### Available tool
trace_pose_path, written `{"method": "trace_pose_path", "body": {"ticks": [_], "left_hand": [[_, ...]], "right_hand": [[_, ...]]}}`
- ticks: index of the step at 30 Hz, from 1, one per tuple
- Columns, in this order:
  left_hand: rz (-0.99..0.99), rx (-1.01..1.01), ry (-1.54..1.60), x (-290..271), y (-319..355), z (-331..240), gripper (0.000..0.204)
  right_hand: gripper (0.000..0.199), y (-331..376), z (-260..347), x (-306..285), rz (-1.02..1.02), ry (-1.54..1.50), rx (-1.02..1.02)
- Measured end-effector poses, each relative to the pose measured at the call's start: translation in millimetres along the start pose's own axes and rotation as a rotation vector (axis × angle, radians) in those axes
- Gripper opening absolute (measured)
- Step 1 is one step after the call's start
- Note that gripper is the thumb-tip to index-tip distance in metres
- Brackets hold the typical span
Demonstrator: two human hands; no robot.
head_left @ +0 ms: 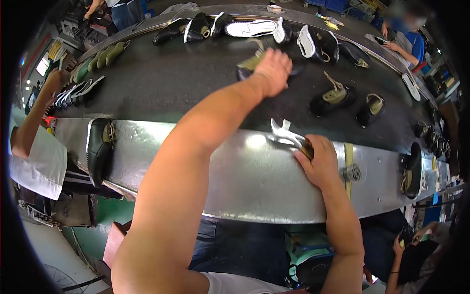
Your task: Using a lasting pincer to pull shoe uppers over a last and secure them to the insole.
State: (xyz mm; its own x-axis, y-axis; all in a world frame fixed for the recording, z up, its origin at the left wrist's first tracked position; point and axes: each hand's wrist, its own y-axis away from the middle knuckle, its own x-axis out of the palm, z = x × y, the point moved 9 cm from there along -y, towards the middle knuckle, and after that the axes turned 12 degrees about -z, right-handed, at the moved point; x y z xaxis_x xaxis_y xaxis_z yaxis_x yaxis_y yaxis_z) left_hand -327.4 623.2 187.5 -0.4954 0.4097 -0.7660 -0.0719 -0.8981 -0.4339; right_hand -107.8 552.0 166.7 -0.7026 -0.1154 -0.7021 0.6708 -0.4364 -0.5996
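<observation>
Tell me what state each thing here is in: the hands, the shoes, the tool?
left hand: stretched out, closed on a black shoe on the belt
right hand: closed on a metal tool, resting on the steel ledge
black shoe on ledge: lying on its side

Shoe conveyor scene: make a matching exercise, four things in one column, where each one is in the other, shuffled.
Things:
1. left hand
2. right hand
3. white sole
4. black shoe on its side

Places:
A. on the metal rim, left of the arms
B. at the belt's far edge
C. on a black shoe in the middle of the belt
D. at the metal rim, holding a metal tool

Pairs: 1-C, 2-D, 3-B, 4-A
</observation>
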Motion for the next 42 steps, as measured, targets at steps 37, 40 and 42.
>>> {"method": "trace_pose_path", "body": {"ticks": [37,40,42], "left_hand": [[0.385,-0.872,0.333,211.8,2.6,226.8,0.088],[0.436,-0.713,0.345,171.2,52.8,194.5,0.087],[0.503,-0.716,0.391,111.2,102.8,187.8,0.082]], "right_hand": [[0.055,-10.7,2.4,17.2,0.113,-0.001,0.085],[0.054,-6.7,-3.6,20.3,0.113,0.032,0.130],[0.053,-5.2,-1.1,24.0,0.104,-0.007,0.140]]}}
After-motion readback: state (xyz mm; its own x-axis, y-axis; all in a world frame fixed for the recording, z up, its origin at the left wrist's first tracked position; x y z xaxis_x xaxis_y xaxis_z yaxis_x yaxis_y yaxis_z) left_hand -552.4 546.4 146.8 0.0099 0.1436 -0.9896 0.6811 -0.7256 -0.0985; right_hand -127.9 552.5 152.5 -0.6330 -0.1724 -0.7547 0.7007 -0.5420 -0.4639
